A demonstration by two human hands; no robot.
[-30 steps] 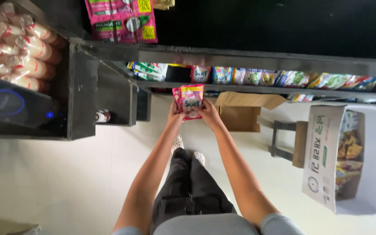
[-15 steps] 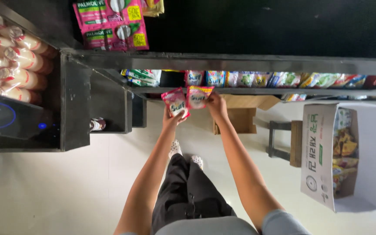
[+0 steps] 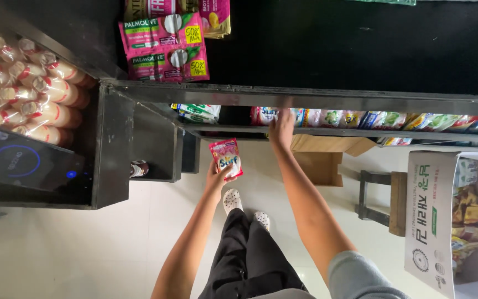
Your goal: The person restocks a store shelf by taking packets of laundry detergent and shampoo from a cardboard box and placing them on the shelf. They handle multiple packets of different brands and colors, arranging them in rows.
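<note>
The person is standing in front of a dark metal shelf (image 3: 305,97) and looking down along both bare arms. The left hand (image 3: 217,178) is closing its fingers on a small pink sachet (image 3: 227,159), pinching it at its lower edge and holding it upright in the air, just near of the shelf and left of the other arm. The right hand (image 3: 281,128) is reaching farther, up to the shelf's lower level, with its fingers going in among a row of sachets (image 3: 327,118) that is running along that level to the right; whether those fingers are gripping anything cannot be told, since the shelf edge is hiding them. Pink hanging packets (image 3: 164,49) are dangling above the shelf's top left end. To the far left, a pack of pale bottles (image 3: 26,83) is lying on another shelf, above a black device with a glowing blue ring (image 3: 17,160). At the right, an open cardboard box (image 3: 432,216) is holding snack bags (image 3: 468,207), and a brown carton (image 3: 322,158) is sitting under the shelf behind the right forearm. The person's white clogs (image 3: 244,207) are showing on the pale floor (image 3: 84,249) below
</note>
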